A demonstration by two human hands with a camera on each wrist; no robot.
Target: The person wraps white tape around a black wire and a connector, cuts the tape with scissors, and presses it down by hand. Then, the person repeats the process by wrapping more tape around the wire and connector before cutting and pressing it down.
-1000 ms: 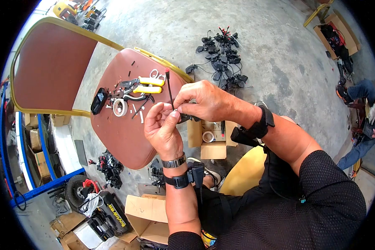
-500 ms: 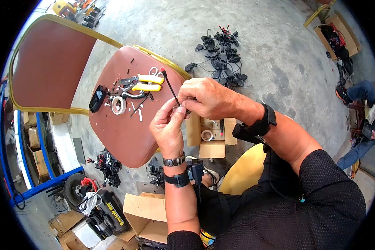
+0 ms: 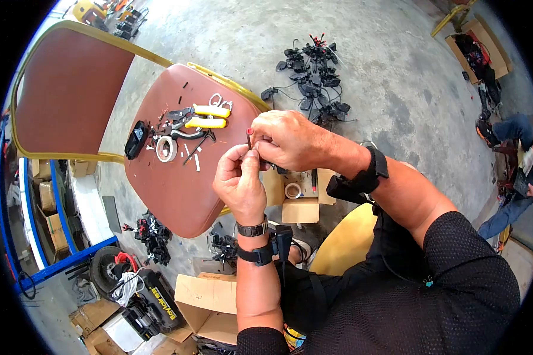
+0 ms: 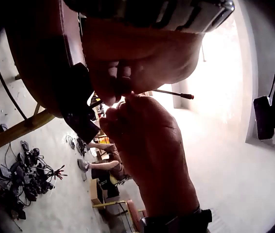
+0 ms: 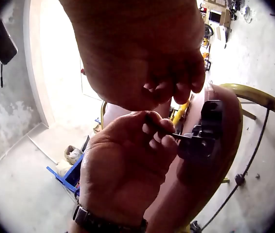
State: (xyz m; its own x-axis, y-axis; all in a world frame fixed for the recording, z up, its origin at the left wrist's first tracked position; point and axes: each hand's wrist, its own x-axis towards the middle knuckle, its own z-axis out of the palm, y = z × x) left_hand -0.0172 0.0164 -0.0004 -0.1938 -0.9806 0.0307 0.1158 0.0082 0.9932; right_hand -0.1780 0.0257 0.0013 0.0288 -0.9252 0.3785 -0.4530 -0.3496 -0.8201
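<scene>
The left hand (image 3: 241, 183) pinched a red-tipped cable (image 4: 180, 94); what the right hand (image 3: 297, 141) held was hidden. Loose pinching risked slippage.

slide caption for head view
Left hand and right hand work on a red-tipped black cable near a chair seat bearing yellow-handled pliers.

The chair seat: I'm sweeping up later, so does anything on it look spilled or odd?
Yes: white and dark scraps lie scattered on the seat near the yellow-handled tool and tape roll; such litter looks odd where people sit.
</scene>
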